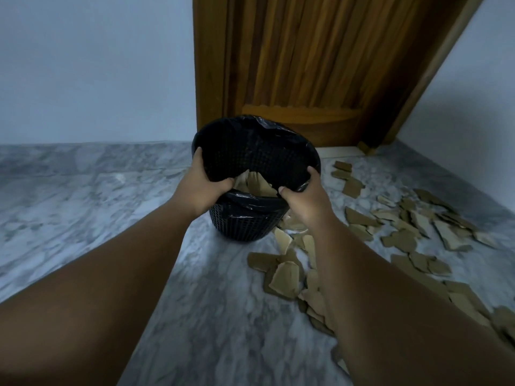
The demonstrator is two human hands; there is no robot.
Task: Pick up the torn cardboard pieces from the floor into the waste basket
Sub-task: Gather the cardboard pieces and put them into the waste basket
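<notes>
While the black mesh waste basket point(245, 224) stands on the marble floor point(83, 190) at your 12 o'clock, your left grip point(206, 188) and right grip point(303, 199) each curl closed round its near rim. Torn cardboard pieces point(404, 232) lie scattered at its 4 o'clock, some already inside.

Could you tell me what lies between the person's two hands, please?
In the head view, brown cardboard pieces inside the black basket show between the left hand and the right hand, both gripping its rim.
</notes>
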